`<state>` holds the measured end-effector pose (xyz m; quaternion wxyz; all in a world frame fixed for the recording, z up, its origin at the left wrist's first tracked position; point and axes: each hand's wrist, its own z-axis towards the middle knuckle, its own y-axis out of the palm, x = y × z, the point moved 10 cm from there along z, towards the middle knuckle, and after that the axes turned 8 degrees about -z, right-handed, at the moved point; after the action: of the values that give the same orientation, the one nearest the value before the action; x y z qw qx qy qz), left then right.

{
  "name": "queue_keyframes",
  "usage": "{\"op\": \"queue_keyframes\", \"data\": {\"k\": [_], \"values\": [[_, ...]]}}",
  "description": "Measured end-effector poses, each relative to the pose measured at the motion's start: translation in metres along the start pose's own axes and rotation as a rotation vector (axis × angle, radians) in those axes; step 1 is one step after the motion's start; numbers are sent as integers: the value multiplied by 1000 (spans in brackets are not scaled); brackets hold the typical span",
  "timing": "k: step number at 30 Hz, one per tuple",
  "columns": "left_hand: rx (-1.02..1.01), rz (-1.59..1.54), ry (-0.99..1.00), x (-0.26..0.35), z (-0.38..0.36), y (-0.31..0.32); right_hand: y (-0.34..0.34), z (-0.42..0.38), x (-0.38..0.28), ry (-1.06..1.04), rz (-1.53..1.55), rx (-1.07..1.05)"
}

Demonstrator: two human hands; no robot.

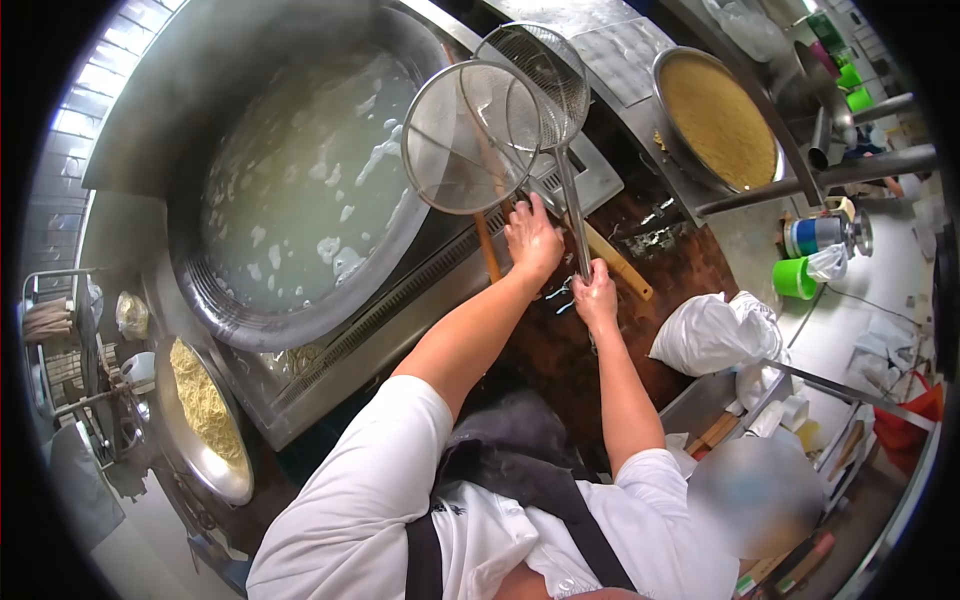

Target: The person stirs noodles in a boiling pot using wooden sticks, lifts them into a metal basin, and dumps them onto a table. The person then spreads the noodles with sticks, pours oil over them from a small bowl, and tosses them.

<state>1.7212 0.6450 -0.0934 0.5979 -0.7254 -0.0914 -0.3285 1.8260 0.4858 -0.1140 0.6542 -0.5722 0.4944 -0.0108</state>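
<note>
Two round wire-mesh strainers overlap beside the large pot (385, 265) of cloudy, foamy liquid. The nearer, fine-mesh strainer (450, 140) hangs partly over the pot's right rim. My left hand (535, 243) is closed around its handle close to the hoop. Behind it is the deeper strainer (565, 75), whose long metal handle (573, 205) runs down into my right hand (596, 297), fingers wrapped round its end. A wooden stick (487, 245) passes beneath the strainers, left of my left hand. Another wooden handle (620, 262) slants between and beyond my hands.
A wide bowl of yellow crumbly material (720, 120) stands at upper right, and a metal bowl with pale yellow powder (205, 400) at lower left. White sacks (715, 335) and a green container (793, 278) are on the right. The brown floor (560, 350) looks wet. Steam hangs over the pot.
</note>
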Motion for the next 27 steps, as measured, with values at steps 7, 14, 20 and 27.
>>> {"op": "queue_keyframes", "data": {"k": [7,14,20,27], "values": [[-28,-97,-89,1,38,12,-49,19,-2,-275,-212,414],[-157,-85,-143,15,83,17,-12,89,61,-24,52,10],[88,-308,101,3,0,-47,11,100,51,36,64,-3],[11,-331,-184,-90,-40,-2,35,104,15,16,156,-39]]}}
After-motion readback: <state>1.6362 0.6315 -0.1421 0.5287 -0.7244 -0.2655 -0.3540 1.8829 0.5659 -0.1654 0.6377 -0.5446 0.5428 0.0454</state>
